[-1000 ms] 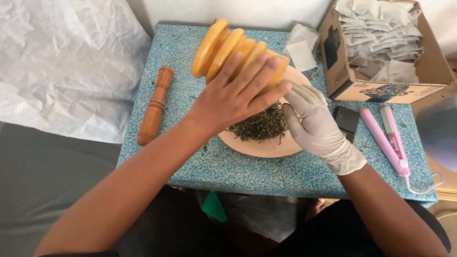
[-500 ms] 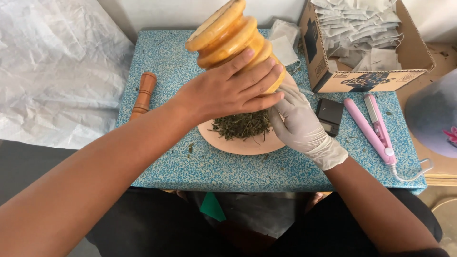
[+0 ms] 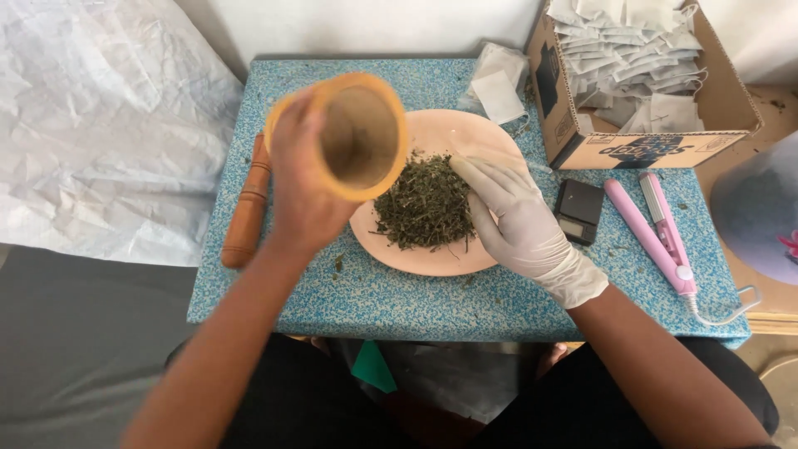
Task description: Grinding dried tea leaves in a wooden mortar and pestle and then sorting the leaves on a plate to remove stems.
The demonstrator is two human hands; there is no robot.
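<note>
— What does the head view show in your hands?

— My left hand (image 3: 303, 187) has its grip clenched round the wooden mortar (image 3: 349, 137), lifted clear of the bench (image 3: 399, 299) and tipped so its open mouth faces up at me. From here the inside looks nearly bare, only dust on the walls. My gloved right hand (image 3: 519, 224) rests, fingers loosely spread and grasping nothing, on the pile of dried herbs (image 3: 424, 204) heaped on the pink plate (image 3: 432, 262) in the middle of the bench.

— And round about?

— The pestle (image 3: 248, 208) lies along the left edge. A cardboard box of sachets (image 3: 640, 75) stands at the far right corner; a small black scale (image 3: 579, 209) and a pink sealing iron (image 3: 657, 229) lie near the right edge.

— How do you do this well?

— I'd judge: keep the mortar's rim over the plate, so crumbs land on the pile, and steady the heap with the glove, gently.
</note>
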